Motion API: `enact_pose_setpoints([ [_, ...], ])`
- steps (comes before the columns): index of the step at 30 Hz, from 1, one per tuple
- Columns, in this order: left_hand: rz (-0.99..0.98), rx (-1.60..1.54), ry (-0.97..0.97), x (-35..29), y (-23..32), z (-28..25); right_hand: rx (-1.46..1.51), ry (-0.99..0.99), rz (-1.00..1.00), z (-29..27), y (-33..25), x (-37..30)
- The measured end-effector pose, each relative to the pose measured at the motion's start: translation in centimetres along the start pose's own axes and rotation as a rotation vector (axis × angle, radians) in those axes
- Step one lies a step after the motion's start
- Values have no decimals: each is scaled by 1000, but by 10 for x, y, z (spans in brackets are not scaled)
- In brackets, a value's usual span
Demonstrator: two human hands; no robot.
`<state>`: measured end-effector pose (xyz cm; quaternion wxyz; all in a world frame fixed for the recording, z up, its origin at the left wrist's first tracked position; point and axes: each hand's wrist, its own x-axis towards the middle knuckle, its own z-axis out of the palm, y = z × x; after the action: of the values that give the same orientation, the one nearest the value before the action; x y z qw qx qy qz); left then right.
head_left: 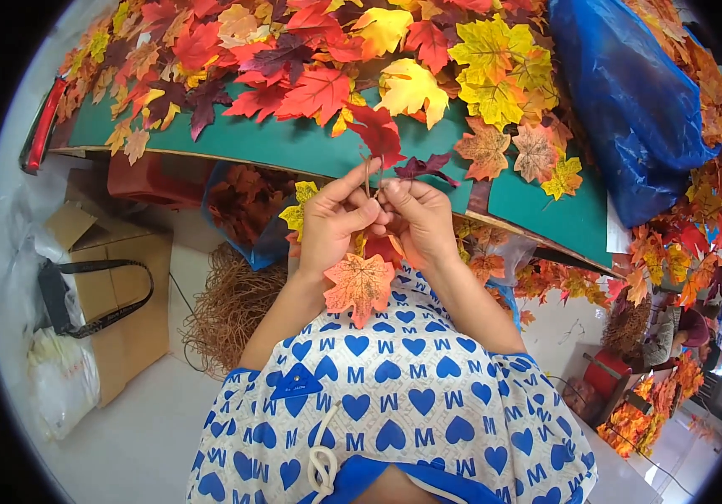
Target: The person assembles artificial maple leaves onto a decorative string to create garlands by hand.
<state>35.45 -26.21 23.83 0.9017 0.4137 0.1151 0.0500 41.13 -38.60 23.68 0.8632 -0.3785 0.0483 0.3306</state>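
Note:
Close together at the table's near edge, my left hand (340, 214) and my right hand (421, 217) are both closed in a pinch on a thin brown stem of artificial maple leaves. From it a red leaf (376, 133) sticks up above my fingers, and a dark purple leaf (428, 169) points right. An orange leaf (360, 286) hangs below my hands, over my patterned apron. To the left of my left hand shows a yellow speckled leaf (298, 209). My fingers partly hide where stem and leaves meet.
Loose red, yellow, orange and purple leaves (315, 92) cover the far part of the green table (281, 160). A blue plastic bag (630, 109) lies at its right. Brown vines (231, 307) and a cardboard box (130, 294) stand below left. Red-handled cutters (40, 134) hang at far left.

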Motion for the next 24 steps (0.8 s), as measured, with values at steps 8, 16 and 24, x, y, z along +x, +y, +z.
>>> enact_pose_setpoints([
  [8, -21, -22, 19, 3, -3, 3, 25, -5, 26, -5, 2, 4],
  [16, -26, -14, 32, 5, -5, 2, 19, -15, 11, -8, 4, 6],
  [24, -39, -66, 7, 3, -5, 2, 71, 0, -13, -5, 5, 2],
])
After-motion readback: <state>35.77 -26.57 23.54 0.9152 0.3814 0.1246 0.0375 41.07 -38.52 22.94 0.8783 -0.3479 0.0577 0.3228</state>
